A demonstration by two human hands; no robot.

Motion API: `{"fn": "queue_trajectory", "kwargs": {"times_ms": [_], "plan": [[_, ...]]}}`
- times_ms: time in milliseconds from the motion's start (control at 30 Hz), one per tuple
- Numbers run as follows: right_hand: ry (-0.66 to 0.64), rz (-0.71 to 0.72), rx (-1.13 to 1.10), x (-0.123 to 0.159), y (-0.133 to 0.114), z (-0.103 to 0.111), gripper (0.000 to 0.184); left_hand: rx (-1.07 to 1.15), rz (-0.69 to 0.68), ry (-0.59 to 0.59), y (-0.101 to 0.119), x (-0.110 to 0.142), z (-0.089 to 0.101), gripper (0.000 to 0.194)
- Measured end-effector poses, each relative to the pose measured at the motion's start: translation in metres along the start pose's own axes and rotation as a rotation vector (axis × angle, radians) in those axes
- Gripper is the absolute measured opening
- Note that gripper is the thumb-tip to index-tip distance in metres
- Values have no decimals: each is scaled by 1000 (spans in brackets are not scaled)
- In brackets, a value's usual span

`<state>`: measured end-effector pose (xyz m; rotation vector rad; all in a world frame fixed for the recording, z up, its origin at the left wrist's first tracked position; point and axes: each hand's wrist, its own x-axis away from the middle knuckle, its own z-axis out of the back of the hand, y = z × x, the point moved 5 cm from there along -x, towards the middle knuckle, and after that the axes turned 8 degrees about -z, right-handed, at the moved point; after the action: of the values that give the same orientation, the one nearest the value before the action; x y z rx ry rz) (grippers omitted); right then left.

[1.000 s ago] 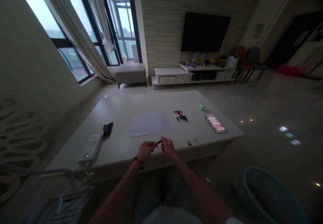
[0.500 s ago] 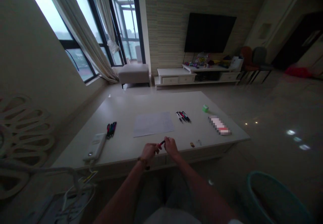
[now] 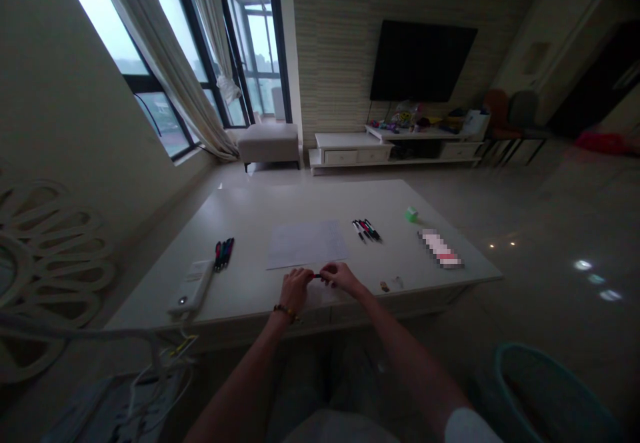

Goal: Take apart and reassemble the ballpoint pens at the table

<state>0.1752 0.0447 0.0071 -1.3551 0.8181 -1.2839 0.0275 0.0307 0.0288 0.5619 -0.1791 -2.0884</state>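
Observation:
Just above the near edge of the table, my left hand (image 3: 295, 288) and my right hand (image 3: 341, 276) grip a thin dark pen (image 3: 318, 276) from opposite ends. Both sets of fingers are closed, and only the pen's short middle part with a reddish bit shows. Beyond the hands lies a white sheet of paper (image 3: 305, 243). A row of several pens (image 3: 224, 254) rests left of the paper. Another group of several pens (image 3: 367, 230), white, red and black, lies to its right.
The white table (image 3: 250, 206) also bears a white power strip (image 3: 194, 286), a small green box (image 3: 411, 214), a small brown item (image 3: 385, 286) and a blurred-out pink-and-white item (image 3: 440, 248). A teal tub (image 3: 537, 356) stands on the floor at the right.
My hands have moved slightly forward, towards the paper. The pen between them has turned from slanting to nearly level. The view has shifted a little.

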Motion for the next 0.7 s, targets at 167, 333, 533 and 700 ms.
{"fn": "queue_trajectory", "kwargs": {"times_ms": [167, 333, 533, 700], "plan": [[28, -48, 19, -6, 13, 0, 32, -28, 41, -11, -10, 8, -16, 22], [18, -82, -22, -9, 17, 2, 36, -46, 64, -21, -8, 9, -15, 23], [-16, -54, 3, -13, 16, 0, 33, -84, 52, -29, -6, 10, -14, 23], [-16, -21, 22, -14, 12, -1, 30, -91, 47, -16, -6, 11, -13, 23]]}}
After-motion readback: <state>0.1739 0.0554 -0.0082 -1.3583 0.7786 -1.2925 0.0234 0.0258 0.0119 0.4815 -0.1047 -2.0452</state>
